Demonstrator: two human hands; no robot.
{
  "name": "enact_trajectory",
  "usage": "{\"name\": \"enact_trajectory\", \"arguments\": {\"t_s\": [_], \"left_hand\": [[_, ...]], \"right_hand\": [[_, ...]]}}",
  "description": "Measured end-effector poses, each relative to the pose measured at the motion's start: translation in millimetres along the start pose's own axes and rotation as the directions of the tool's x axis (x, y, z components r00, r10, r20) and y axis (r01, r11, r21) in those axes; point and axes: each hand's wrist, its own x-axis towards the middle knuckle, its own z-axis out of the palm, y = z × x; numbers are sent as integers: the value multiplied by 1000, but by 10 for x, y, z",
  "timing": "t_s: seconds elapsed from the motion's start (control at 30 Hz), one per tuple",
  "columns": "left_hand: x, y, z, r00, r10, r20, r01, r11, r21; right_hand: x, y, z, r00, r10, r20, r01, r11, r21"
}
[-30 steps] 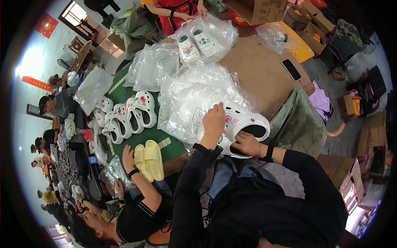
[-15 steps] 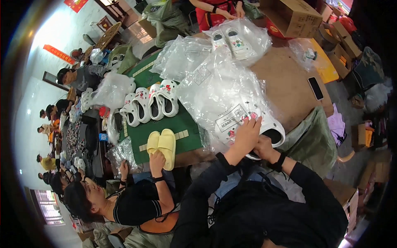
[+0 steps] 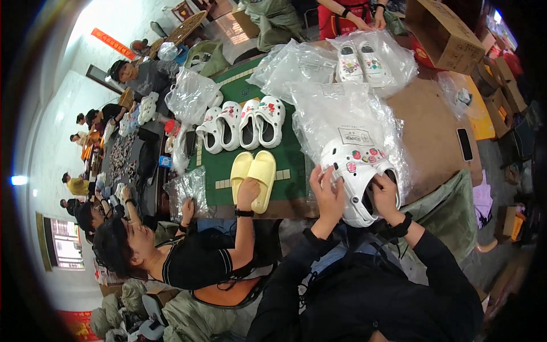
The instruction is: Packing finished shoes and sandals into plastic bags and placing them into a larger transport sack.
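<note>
Two hands at work over a crowded tabletop, brown on the right, green-covered on the left. Largest upon it: heap of clear plastic bags with pale rectangular labels, spread across the middle just behind the hands. Cardboard box at the far right corner. Second bagged pair of white clogs at the far edge. Four white clogs in a row on the green cover, well left of the heap; yellow slippers nearer, a neighbouring person's hand resting on them. White clog with small coloured charms at the near edge, touching the bag heap. Left hand clasped on its left side; right hand curled over its opening, fingers inside. Black phone flat at right, apart.
</note>
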Motion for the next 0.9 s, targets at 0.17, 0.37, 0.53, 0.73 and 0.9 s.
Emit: {"name": "enact_trajectory", "arguments": {"t_s": [0.17,0.37,0.53,0.73,0.9], "left_hand": [[172,-210,-91,990,-122,64,124,992,-19],[321,-473,-99,999,-2,34,6,994,-110],[429,-555,-77,993,-111,49,118,978,-173],[434,-745,-5,992,-69,108,91,970,-224],[562,-850,-68,958,244,151,-231,968,-102]], "right_hand": [[87,-23,78,999,40,-31,-37,996,80],[185,115,179,987,143,-74,-133,984,121],[251,50,256,980,161,-120,-139,976,170],[291,99,346,967,211,-145,-194,973,128],[324,-1,359,974,137,-178,-152,986,-72]]}}
